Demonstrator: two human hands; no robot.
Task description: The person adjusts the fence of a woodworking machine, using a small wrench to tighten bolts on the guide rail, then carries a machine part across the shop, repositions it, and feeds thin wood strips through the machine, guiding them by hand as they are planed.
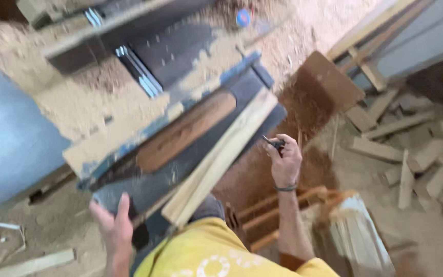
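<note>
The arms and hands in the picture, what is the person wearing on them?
Both arms are bare, with no gloves. The right hand has a thin dark band around its wrist. The left hand wears nothing that shows, though it is blurred. A yellow shirt with white print shows below.

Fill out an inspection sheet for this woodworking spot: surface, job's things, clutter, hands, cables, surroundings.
Surface: dark machine table, strewn with sawdust; picture blurred.
Job's things: long pale plank lying slantwise across the table; small dark object pinched in the right hand.
Clutter: wood offcuts scattered on the floor at right; a brown board; a lone strip at lower left.
Hands: left hand open, at the table's near edge; right hand closed on the small dark object.
Cables: nothing seen.
Surroundings: sawdust-covered floor; stacked timber by the person's right arm.
</note>
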